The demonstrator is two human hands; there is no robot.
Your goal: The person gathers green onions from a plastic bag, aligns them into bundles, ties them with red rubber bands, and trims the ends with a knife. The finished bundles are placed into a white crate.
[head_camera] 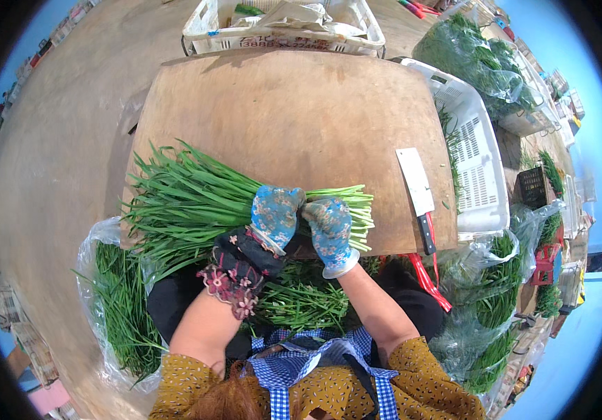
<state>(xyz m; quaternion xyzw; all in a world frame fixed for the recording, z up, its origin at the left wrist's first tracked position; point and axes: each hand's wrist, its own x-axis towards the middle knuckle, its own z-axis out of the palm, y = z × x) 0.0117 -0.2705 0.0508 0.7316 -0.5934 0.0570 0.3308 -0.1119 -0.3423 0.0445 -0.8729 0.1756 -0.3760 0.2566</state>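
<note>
A thick bunch of green garlic chives [196,194] lies across the front of a wooden board [290,105], leaves to the left and pale cut-looking stem ends to the right. Both hands wear blue floral gloves. My left hand [276,212] is closed around the bunch near its middle. Beside it, my right hand [330,223] grips the stem end, the two hands nearly touching. The fingertips are tucked under and partly hidden. To the right on the board rests a cleaver [416,184] with a black handle, its blade pointing away from me. More loose chives [301,304] are heaped in my lap.
Red plastic strapping [427,286] hangs by the board's right front corner. A white plastic crate [482,157] stands along the right edge; another crate [280,44] sits beyond the far edge. Bagged chives flank me at left [122,310] and right [495,304].
</note>
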